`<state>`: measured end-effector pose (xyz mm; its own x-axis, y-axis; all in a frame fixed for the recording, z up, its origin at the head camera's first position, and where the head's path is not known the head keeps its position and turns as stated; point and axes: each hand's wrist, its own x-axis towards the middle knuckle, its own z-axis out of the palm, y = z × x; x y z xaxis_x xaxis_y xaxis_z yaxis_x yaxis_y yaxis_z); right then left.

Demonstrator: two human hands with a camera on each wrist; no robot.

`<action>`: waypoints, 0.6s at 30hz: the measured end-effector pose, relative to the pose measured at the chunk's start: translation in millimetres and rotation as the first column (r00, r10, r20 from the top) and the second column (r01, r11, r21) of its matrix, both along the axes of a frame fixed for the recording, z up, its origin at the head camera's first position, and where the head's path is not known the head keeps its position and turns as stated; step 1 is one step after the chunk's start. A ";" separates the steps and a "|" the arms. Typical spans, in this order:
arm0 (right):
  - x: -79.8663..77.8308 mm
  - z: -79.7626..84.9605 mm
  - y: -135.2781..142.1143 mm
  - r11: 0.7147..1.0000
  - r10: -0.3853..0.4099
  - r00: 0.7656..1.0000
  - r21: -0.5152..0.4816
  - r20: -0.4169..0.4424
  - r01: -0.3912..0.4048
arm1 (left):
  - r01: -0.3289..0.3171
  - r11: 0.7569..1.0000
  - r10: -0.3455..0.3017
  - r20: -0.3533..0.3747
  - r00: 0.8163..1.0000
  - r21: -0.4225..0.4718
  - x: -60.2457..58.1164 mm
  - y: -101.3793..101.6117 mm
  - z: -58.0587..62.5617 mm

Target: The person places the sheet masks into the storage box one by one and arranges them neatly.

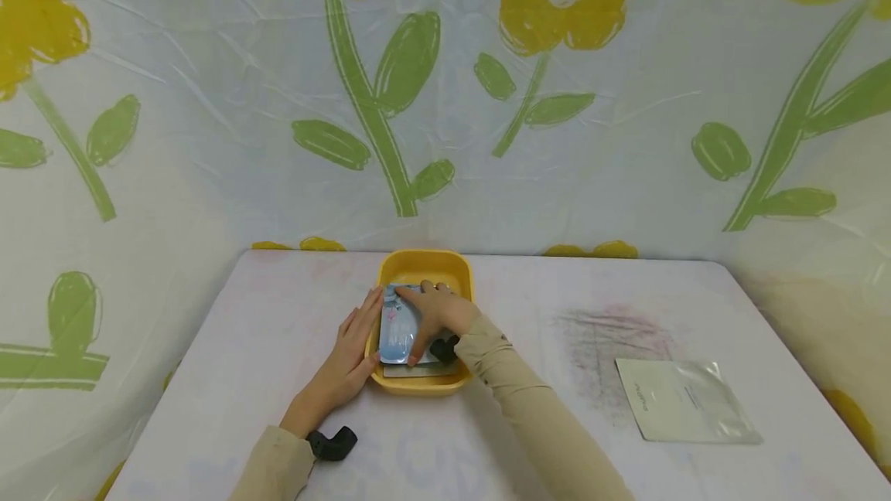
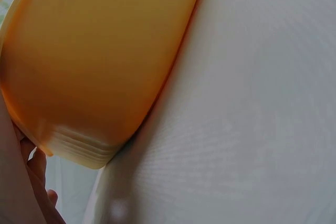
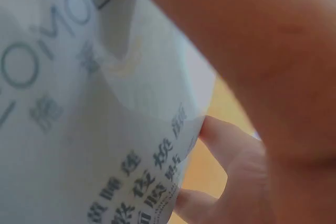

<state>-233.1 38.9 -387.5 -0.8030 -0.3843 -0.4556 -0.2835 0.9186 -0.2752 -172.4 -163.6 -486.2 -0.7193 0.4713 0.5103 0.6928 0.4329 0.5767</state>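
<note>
A yellow plastic basket (image 1: 418,388) stands on the table in front of me, and its smooth side wall (image 2: 105,51) fills much of the left wrist view. Inside it lies a flat light-blue sachet (image 1: 397,335) over a paler packet (image 1: 420,371), whose near edge peeks out. My right hand (image 1: 438,314) spans the blue sachet from above and holds it by its edges, thumb toward me. In the right wrist view two fingers meet the edge of the printed sachet (image 3: 79,129). Along the basket's left rim rests my left hand (image 1: 348,358), with its fingers extended.
A flat silvery-beige packet (image 1: 689,400) lies at the right of the white table (image 1: 529,439). Dark smudges (image 1: 612,339) mark the tabletop beside it. Behind the table hangs a flower-patterned cloth (image 1: 264,83). Black wrist mounts (image 1: 332,444) sit on both wrists.
</note>
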 end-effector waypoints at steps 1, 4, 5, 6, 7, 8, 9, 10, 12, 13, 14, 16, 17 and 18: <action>0.9 -0.3 1.1 1.000 0.005 1.000 0.002 0.003 -0.005 | 0.001 1.000 -0.001 -0.003 1.000 0.000 -0.4 0.0 -0.6; 5.2 -0.7 3.1 0.999 0.028 1.000 0.039 0.010 -0.028 | 0.005 1.000 -0.005 -0.003 1.000 0.002 -0.4 0.3 -1.8; 7.1 -1.2 3.1 0.998 0.038 0.999 0.054 0.011 -0.038 | 0.004 1.000 -0.004 0.000 1.000 0.002 -0.2 0.3 -1.9; 8.8 -2.3 2.8 0.996 0.050 0.999 0.073 0.010 -0.050 | 0.004 1.000 -0.004 0.001 1.000 0.002 0.0 0.4 -1.9; 10.4 -3.6 2.3 0.994 0.058 0.998 0.093 0.007 -0.059 | 0.004 1.000 -0.004 0.004 1.000 0.001 0.4 0.4 -1.9; 11.9 -5.2 1.4 0.992 0.067 0.998 0.109 0.003 -0.067 | 0.004 1.000 -0.004 0.006 1.000 0.001 0.6 0.4 -2.0; 13.0 -7.2 0.3 0.990 0.078 0.997 0.118 -0.012 -0.076 | 0.003 1.000 -0.003 0.006 1.000 -0.001 0.7 0.4 -2.1; 14.2 -9.0 -0.9 0.989 0.089 0.996 0.122 -0.024 -0.085 | 0.002 1.000 -0.002 0.005 1.000 -0.001 0.8 0.3 -2.1; 15.1 -12.4 -3.1 0.988 0.102 0.993 0.123 -0.055 -0.095 | 0.000 1.000 0.000 -0.003 1.000 -0.007 0.4 0.0 -2.1; 14.9 -13.6 -3.9 0.987 0.109 0.992 0.124 -0.068 -0.100 | -0.002 1.000 0.002 -0.004 1.000 -0.010 0.2 -0.3 -2.2; 14.3 -14.7 -4.5 0.986 0.119 0.990 0.126 -0.078 -0.109 | -0.002 1.000 0.002 -0.005 1.000 -0.011 0.0 -0.5 -2.1; 12.3 -16.0 -4.9 0.984 0.135 0.987 0.127 -0.087 -0.123 | -0.003 1.000 0.003 -0.007 1.000 -0.015 -0.4 -1.0 -2.0; 10.6 -16.2 -4.7 0.983 0.139 0.986 0.131 -0.092 -0.126 | -0.004 1.000 0.004 -0.006 1.000 -0.017 -0.6 -1.0 -1.7; 8.9 -16.1 -4.4 0.982 0.144 0.985 0.136 -0.097 -0.130 | -0.002 1.000 0.002 -0.004 1.000 -0.014 -0.9 -1.0 -1.2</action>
